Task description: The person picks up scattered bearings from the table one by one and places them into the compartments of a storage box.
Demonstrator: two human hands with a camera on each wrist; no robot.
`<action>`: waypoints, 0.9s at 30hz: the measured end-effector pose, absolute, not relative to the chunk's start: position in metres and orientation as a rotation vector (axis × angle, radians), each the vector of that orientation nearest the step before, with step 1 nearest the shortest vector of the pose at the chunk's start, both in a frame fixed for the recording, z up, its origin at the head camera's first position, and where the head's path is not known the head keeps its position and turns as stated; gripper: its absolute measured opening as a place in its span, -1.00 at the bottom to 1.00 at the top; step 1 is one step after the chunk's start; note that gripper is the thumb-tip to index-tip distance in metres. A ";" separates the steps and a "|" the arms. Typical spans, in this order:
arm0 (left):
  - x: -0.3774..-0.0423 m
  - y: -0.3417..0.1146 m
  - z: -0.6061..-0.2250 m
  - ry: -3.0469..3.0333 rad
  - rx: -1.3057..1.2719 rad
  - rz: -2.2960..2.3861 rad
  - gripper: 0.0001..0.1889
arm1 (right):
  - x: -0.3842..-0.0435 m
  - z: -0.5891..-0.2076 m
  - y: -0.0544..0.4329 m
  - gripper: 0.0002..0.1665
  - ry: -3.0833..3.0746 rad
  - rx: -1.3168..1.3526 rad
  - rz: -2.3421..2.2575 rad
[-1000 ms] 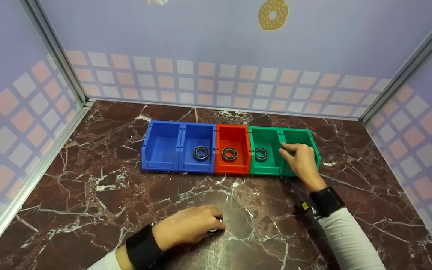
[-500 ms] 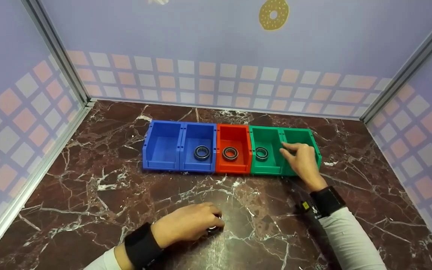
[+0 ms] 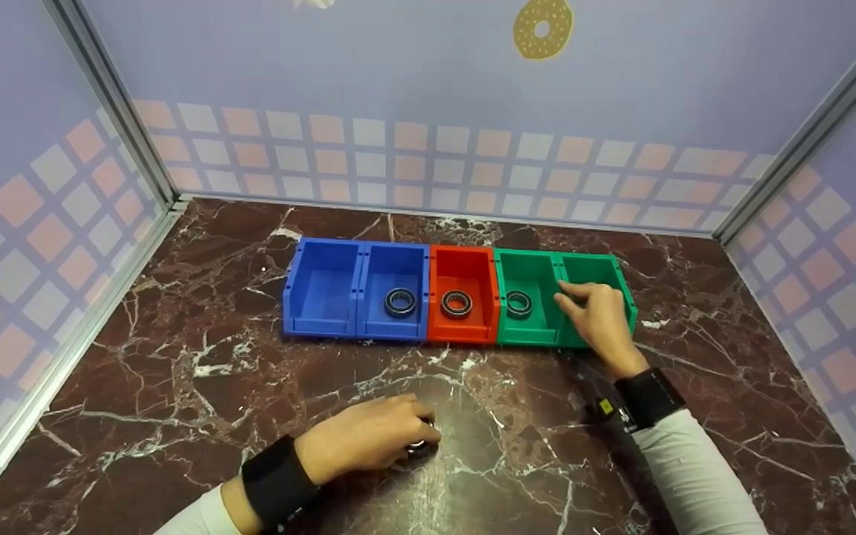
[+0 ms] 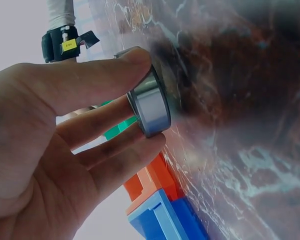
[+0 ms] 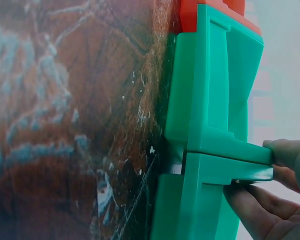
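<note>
My left hand [image 3: 368, 437] pinches a steel ball bearing [image 4: 154, 111] between thumb and fingers, close over the marble table. In the left wrist view the bearing stands on edge, its shiny outer ring showing. At the right end of a row of joined bins, my right hand [image 3: 597, 318] pinches the side walls [image 5: 230, 162] where the two green bins meet, thumb on one side and fingers on the other. Three other bearings lie in bins: one in the second blue bin [image 3: 376, 331], one in the red bin [image 3: 464, 336], one in the left green bin [image 3: 528, 338].
A further blue bin [image 3: 320, 297] forms the row's left end. The right green bin [image 3: 590, 269] is partly hidden by my right hand. Panel walls with metal frame edges enclose the marble table [image 3: 235, 386] at the back and both sides.
My left hand has shifted slightly left and toward the bins, with the bearing in its fingers. The right hand and the bins have stayed put.
</note>
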State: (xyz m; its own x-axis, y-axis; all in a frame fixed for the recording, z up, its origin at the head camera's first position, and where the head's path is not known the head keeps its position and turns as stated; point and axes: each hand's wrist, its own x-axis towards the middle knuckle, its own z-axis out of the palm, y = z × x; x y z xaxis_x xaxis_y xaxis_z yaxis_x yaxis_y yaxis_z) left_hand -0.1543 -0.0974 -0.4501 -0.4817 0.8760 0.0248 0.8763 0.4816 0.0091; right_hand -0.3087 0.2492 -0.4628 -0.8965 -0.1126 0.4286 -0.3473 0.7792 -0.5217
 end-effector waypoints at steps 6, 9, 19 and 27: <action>-0.157 -0.099 -0.449 -2.693 -1.575 -0.067 -0.66 | -0.308 -0.463 0.250 -0.65 -2.602 0.351 0.876; -0.158 -0.101 -0.448 -2.717 -1.557 -0.072 -0.65 | -0.309 -0.463 0.249 -0.65 -2.596 0.344 0.883; -0.164 -0.110 -0.445 -2.719 -1.522 -0.108 -0.63 | -0.308 -0.463 0.249 -0.66 -2.598 0.340 0.869; -0.170 -0.118 -0.443 -2.744 -1.473 -0.141 -0.60 | -0.307 -0.462 0.249 -0.65 -2.626 0.327 0.855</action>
